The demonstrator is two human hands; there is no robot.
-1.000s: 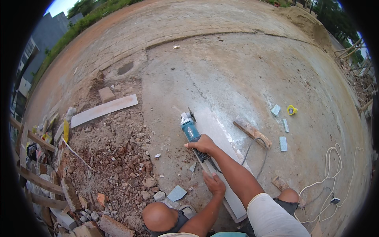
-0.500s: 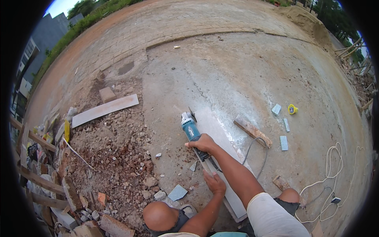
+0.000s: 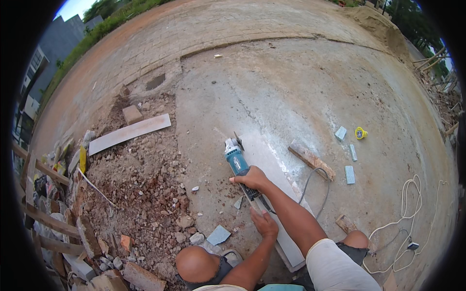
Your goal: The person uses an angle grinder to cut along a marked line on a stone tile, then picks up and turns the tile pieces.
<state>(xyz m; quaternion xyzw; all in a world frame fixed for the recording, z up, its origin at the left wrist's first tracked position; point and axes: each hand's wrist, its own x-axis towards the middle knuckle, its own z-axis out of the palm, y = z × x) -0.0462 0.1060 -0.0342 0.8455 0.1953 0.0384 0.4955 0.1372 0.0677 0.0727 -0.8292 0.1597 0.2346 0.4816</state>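
My right hand (image 3: 250,178) is closed round the body of a teal and black angle grinder (image 3: 237,161). The grinder's disc stands upright at the far end of a long light grey tile slab (image 3: 264,157), by its left corner. Pale dust lies along the slab's right side. Nearer to me, my left hand (image 3: 265,225) is closed on the slab's left edge, just below the grinder's rear end; its fingertips are partly hidden. A grey cord (image 3: 307,186) loops out on the slab's right. Between my knees the slab's near end shows.
Right of the slab lie a wooden block (image 3: 312,161), several pale tile offcuts (image 3: 349,174), a yellow round object (image 3: 360,133) and a white cable (image 3: 405,220). Rubble (image 3: 141,189) fills the left, with another long tile strip (image 3: 130,134) on it. A tile offcut (image 3: 219,235) lies near my left knee.
The grinder and my right hand have shifted very slightly right and nearer to me. My left hand stays on the slab's edge.
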